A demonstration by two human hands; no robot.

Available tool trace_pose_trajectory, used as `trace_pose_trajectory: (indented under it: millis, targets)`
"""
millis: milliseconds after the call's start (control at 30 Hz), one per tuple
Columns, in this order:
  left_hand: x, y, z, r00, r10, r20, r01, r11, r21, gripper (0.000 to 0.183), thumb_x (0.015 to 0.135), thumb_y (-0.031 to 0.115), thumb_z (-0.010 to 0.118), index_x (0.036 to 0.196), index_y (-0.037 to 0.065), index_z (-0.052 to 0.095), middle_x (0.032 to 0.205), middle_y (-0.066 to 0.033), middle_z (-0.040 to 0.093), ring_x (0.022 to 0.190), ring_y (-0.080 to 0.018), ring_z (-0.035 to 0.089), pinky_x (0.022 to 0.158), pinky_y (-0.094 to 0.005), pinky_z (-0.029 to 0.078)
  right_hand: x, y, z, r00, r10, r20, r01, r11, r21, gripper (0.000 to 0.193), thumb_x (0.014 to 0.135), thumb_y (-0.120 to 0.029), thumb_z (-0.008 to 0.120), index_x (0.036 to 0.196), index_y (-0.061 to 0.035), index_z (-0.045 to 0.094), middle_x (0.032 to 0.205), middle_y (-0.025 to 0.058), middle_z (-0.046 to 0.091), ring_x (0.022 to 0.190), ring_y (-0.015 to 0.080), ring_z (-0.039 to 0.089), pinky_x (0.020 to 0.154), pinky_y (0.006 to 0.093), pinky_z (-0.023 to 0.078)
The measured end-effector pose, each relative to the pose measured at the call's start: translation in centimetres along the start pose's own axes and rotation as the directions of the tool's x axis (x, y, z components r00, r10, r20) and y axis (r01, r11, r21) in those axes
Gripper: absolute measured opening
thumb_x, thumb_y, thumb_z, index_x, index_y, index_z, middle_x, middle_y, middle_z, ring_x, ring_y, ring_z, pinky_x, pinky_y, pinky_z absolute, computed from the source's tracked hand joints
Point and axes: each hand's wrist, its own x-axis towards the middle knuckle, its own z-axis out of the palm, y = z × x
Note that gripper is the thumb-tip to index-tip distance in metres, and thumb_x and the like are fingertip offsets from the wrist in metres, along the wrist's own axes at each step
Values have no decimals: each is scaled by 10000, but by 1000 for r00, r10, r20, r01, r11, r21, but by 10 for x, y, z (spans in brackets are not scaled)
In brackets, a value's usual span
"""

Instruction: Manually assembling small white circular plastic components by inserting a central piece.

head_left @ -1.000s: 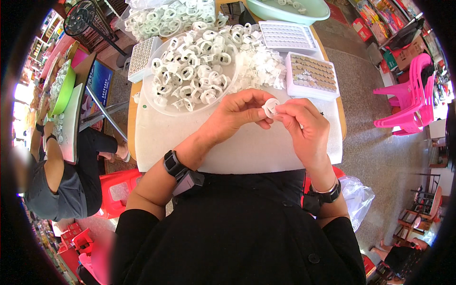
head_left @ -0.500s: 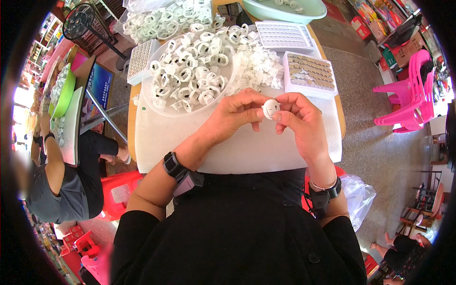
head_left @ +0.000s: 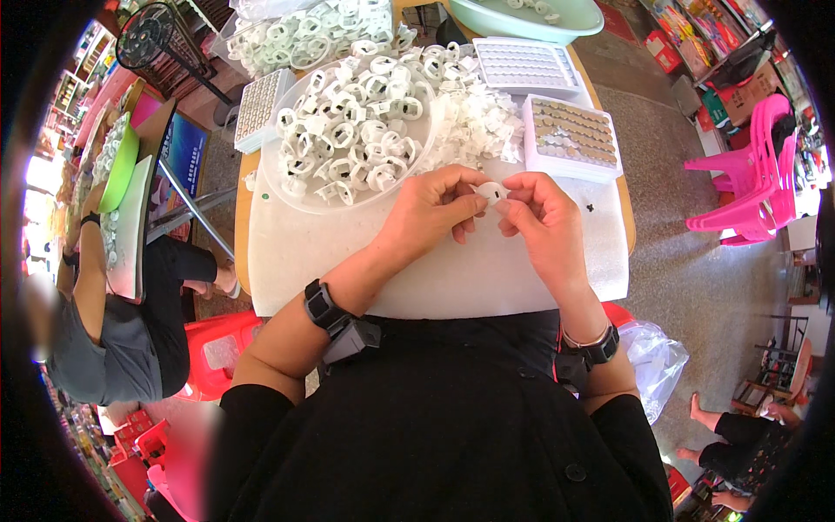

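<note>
Over the white table mat (head_left: 417, 291), my left hand (head_left: 432, 209) pinches a small round white plastic piece (head_left: 490, 189) between thumb and fingers. My right hand (head_left: 546, 217) has its thumb and fingertips closed at the piece's right edge. A dark slot shows on the piece's face. Beyond my left hand lies a round, clear tray (head_left: 283, 193) heaped with white plastic rings (head_left: 348, 130) that have dark openings. A loose pile of small translucent white pieces (head_left: 478, 122) sits just past my fingers.
At the right stands a white box (head_left: 570, 165) with rows of silvery button cells. Behind it are a tray of small round parts (head_left: 526, 65) and a pale green basin (head_left: 531, 26). A tiny black piece (head_left: 591, 208) lies on the mat. Another person (head_left: 122, 322) sits at left.
The round piece has turned in my fingers, now showing a dark slot instead of its marked face. My right hand has shifted slightly down. The tiny black piece now shows beside it.
</note>
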Motion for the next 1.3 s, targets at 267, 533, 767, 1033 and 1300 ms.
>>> trace_pose_trajectory:
  millis: [267,533,767,1033,1300]
  targets:
    - [2,2,1,997,-64,-49,70,991,111,155,828,79,617,967,11,606,694,-13,568,570,-63,507,501,-218,397,2,2,10,995,97,26,-96,994,-47,55,882,-34,542,925,-1,531,722,60,609,565,88,566,517,224,469]
    - [3,-8,0,996,64,-64,-51,981,189,179,834,92,604,993,12,589,751,-6,574,654,-64,515,589,-222,416,4,1,14,997,72,-12,-72,997,20,61,857,-34,551,897,0,520,661,52,590,497,93,538,450,238,425]
    - [-3,1,-3,996,-51,74,55,997,-53,218,907,179,585,1061,26,569,751,0,580,584,-44,508,494,-202,408,56,-43,-43,982,-3,191,71,934,-350,110,845,-122,575,865,-16,551,643,46,589,474,94,530,432,244,402]
    - [-1,4,-4,993,-20,120,35,992,-121,181,919,170,571,1021,21,587,743,9,570,585,-44,500,498,-189,403,171,-91,-53,942,-306,-136,277,941,-196,345,861,-161,565,1160,11,560,740,89,634,596,121,603,560,262,498]
    - [-3,5,-14,997,78,-7,-75,939,-336,145,937,158,537,963,24,587,711,-9,552,604,-71,511,481,-209,398,71,-24,-13,894,-308,325,447,654,-610,104,832,-113,568,865,-59,651,773,117,621,721,305,620,638,383,480]
